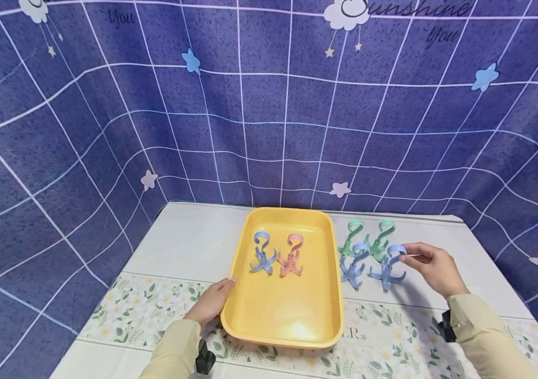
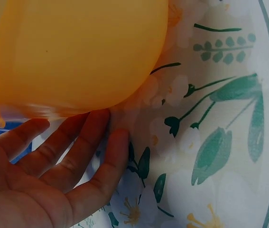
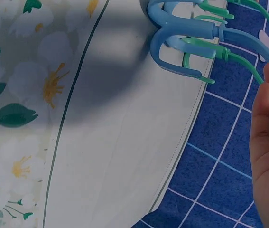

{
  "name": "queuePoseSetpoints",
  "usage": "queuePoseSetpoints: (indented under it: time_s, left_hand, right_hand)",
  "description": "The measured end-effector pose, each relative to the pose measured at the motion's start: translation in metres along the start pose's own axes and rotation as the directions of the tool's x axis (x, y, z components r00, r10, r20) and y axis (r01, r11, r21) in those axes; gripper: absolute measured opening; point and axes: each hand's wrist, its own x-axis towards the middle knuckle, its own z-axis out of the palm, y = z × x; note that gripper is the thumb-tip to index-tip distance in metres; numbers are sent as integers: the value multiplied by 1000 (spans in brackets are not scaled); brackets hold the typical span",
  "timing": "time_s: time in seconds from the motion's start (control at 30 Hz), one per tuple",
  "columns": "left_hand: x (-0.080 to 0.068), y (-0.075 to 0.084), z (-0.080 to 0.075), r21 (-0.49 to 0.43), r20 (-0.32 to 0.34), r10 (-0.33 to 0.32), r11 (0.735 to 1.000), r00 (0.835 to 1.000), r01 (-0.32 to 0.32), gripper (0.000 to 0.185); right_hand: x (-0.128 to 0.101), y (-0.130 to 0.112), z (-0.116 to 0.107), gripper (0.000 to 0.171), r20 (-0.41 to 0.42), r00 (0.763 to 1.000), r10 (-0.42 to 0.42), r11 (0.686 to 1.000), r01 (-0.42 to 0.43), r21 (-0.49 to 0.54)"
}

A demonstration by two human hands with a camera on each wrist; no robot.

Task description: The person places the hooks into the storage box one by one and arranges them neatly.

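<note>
A yellow tray point(image 1: 288, 310) holds a blue claw hanger point(image 1: 263, 261) and a pink claw hanger point(image 1: 290, 263). My left hand point(image 1: 213, 301) touches the tray's left side; in the left wrist view, its nearly straight fingers point(image 2: 84, 147) lean against the outer wall. Right of the tray, my right hand point(image 1: 435, 266) pinches the curved hook of another blue claw hanger point(image 1: 386, 275) between thumb and fingertips. In the right wrist view, this blue hanger point(image 3: 186, 28) points its prongs away from the fingers point(image 3: 263, 114).
Beside the tray's right wall are one more blue hanger point(image 1: 352, 273) and two green hangers, a left one point(image 1: 348, 246) and a right one point(image 1: 377, 246). A floral cloth point(image 1: 155, 305) covers the table. Behind rises a dark blue grid-patterned curtain point(image 1: 269, 131).
</note>
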Motion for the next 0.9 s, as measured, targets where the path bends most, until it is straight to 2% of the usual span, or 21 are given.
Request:
queuePoseSetpoints:
  time_s: [0.33,0.9]
  left_hand:
    - [-2,1,1,-11,1,2,1000,1000,-2,54]
    - [-2,2,0,-39,15,0,999,1000,1,55]
  right_hand:
    - [-1,-9,-9,27,-23,999,-35,999,35,-12]
    - [14,-48,-35,25,-66,987,-145,988,148,34]
